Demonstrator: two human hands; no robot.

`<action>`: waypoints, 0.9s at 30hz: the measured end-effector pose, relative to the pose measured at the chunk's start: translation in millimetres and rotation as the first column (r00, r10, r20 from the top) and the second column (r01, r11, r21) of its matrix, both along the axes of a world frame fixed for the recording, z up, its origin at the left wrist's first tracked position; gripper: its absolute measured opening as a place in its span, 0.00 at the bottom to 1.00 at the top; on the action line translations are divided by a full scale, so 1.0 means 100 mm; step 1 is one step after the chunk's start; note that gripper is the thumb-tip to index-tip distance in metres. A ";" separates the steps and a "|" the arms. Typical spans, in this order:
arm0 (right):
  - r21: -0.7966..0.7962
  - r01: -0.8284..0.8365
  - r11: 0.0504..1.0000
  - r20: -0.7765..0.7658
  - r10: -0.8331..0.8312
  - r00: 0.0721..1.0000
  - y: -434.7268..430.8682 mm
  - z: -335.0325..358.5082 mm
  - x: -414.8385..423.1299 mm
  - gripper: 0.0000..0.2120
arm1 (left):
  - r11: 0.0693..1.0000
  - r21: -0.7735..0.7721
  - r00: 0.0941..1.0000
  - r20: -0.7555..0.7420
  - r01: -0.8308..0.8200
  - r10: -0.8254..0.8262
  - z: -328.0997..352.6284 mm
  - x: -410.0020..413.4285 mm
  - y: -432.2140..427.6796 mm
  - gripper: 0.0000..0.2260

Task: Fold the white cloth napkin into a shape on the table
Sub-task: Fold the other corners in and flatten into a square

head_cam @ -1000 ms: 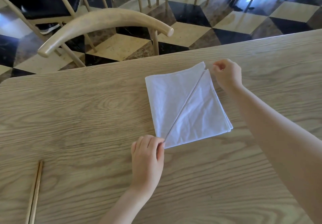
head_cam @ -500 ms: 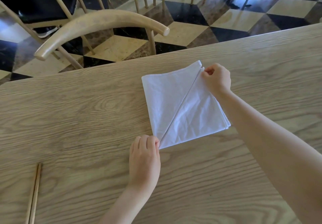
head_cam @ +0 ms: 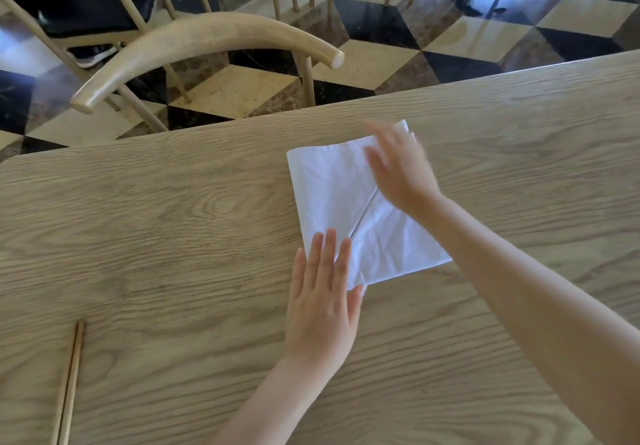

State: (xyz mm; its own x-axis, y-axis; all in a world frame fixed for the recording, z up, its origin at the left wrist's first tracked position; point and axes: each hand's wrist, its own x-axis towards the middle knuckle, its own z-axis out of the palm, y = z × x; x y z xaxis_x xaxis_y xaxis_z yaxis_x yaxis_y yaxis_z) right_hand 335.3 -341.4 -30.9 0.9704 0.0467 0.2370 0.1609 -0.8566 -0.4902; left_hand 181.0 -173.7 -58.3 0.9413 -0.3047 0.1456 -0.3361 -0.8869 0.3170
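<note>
We kept our left hand (head_cam: 320,301) flat and open on the napkin (head_cam: 332,195) corner while our open right hand (head_cam: 398,167) smoothed the fold gently.

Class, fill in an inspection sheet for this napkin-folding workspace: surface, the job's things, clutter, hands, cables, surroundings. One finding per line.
Surface: light wooden table, grain visible, rounded far-left corner.
Job's things: white napkin lying flat, folded, with a diagonal crease running from its near corner toward its far corner.
Clutter: pair of chopsticks at the near-left edge, apart from the napkin.
Hands: left hand flat, fingers extended over the napkin's near corner; right hand open over the far part, motion-blurred, contact unclear.
Cables: nothing seen.
Surroundings: curved wooden chair back beyond the table; checkered floor; more chair legs further back.
</note>
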 end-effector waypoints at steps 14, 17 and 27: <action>-0.364 -0.527 0.768 -0.313 0.432 0.846 0.40 -0.20 -0.03 0.30 | 0.995 0.101 0.995 -0.098 -0.018 0.028 -0.11 -0.08 0.02 0.29; -0.342 -0.627 0.700 -0.326 0.537 0.778 0.50 -0.25 -0.14 0.29 | 0.990 0.138 0.993 -0.109 -0.016 0.032 -0.12 -0.09 0.03 0.29; -0.314 -0.314 0.896 -0.351 0.198 0.915 0.51 -0.18 0.55 0.26 | 0.990 0.138 0.992 -0.127 0.020 -0.003 -0.05 -0.08 0.04 0.28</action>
State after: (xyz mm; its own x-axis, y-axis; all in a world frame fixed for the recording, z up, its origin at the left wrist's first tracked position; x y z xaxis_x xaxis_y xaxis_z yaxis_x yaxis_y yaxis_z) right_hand 390.0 -290.6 -48.8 0.9332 0.3282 -0.1463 0.2928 -0.9305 -0.2199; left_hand 172.7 -169.3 -63.8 0.9457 -0.3244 -0.0183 -0.3116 -0.9215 0.2319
